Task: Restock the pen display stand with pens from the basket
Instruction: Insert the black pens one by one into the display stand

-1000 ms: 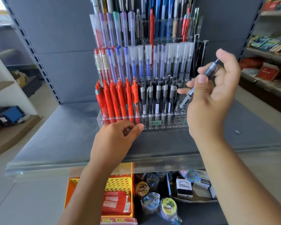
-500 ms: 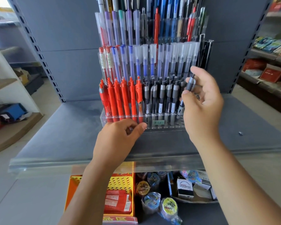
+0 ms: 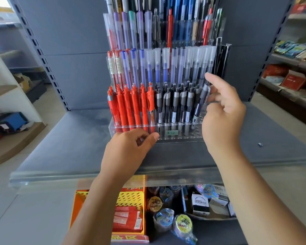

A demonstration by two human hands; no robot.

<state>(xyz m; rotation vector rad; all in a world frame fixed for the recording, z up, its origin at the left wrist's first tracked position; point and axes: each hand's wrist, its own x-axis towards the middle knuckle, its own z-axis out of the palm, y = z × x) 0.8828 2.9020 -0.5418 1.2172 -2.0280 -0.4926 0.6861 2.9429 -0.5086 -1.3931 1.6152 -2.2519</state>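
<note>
Both bare forearms reach forward from the lower edge of the view. The left hand (image 3: 129, 149) is low, its back turned up, the fingers curled under and the thumb stretched out to the right; whether it holds something is hidden. The right hand (image 3: 223, 119) is higher, index finger raised, its fingertips pinching a dark pen (image 3: 201, 101).

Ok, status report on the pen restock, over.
Left hand curled at front edge of stand. Right hand pinching dark pen, tilted, tip at front row's right end. Nothing blocking it.
</note>
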